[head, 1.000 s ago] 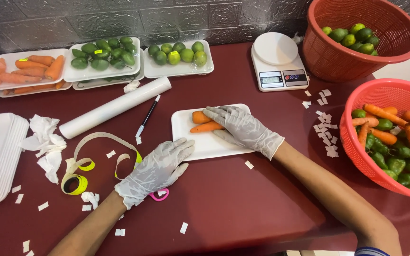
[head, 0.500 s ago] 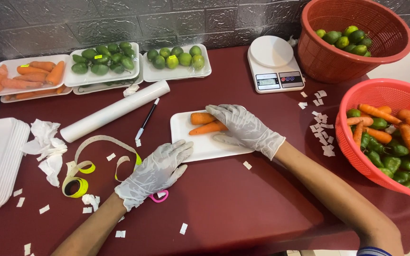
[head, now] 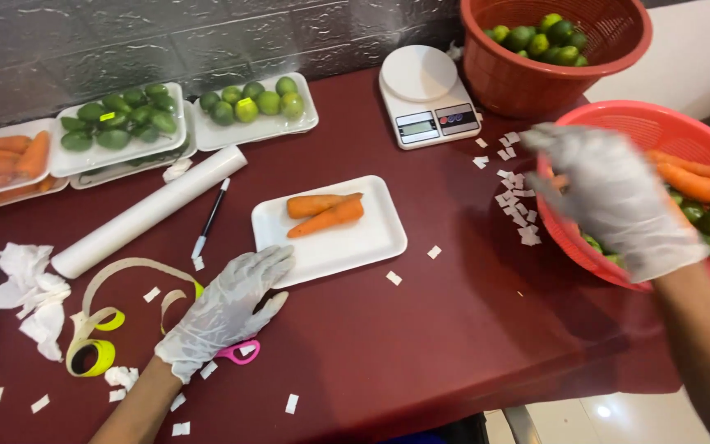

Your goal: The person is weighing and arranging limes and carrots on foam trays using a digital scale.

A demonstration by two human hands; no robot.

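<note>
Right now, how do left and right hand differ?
The left hand rests flat on the table, fingertips touching the white tray; the right hand is raised over the red basket, motion-blurred. The left hand is sharp. Both wear pale gloves and hold nothing visible.

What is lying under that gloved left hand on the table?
Pink scissors poke out beneath the left hand; only one handle loop shows, the blades are covered. Its fingers rest on the white tray.
</note>
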